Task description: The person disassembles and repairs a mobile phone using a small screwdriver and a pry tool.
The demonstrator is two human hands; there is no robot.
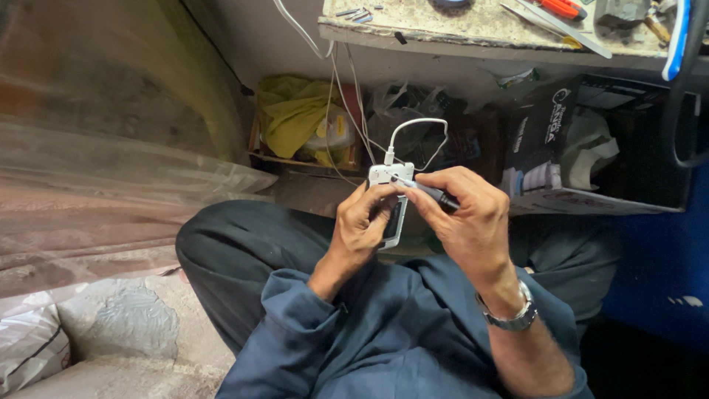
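The left hand (360,225) wraps around a small white, rounded-rectangular plastic device (390,203) with a dark panel on its face, fingers curled closed on its left edge, holding it upright above the lap in the middle of the scene. The right hand (461,214) pinches a slim screwdriver (425,189) with a dark ribbed handle and thin metal shaft, thumb and fingers closed tight on it, the tip touching the device's upper face. A thin white cable (417,125) plugs into the top of the device and loops upward toward the far side. The right wrist carries a metal link watch (513,314), and both arms wear soft blue cloth sleeves (295,318) over dark trousers. On the far side, beneath a speckled stone shelf (473,29), an open wooden box (295,125) holds crumpled yellow cloth and a pale plastic item. To its right, a dark cardboard box (591,140) lies on its side with its opening toward the viewer, containing pale crumpled cloth or paper. On the shelf lies an orange-handled tool (561,7) among small metal bits. At left, wrinkled clear plastic sheeting (111,177) covers a surface, and a woven white sack (29,340) sits in the near left corner.
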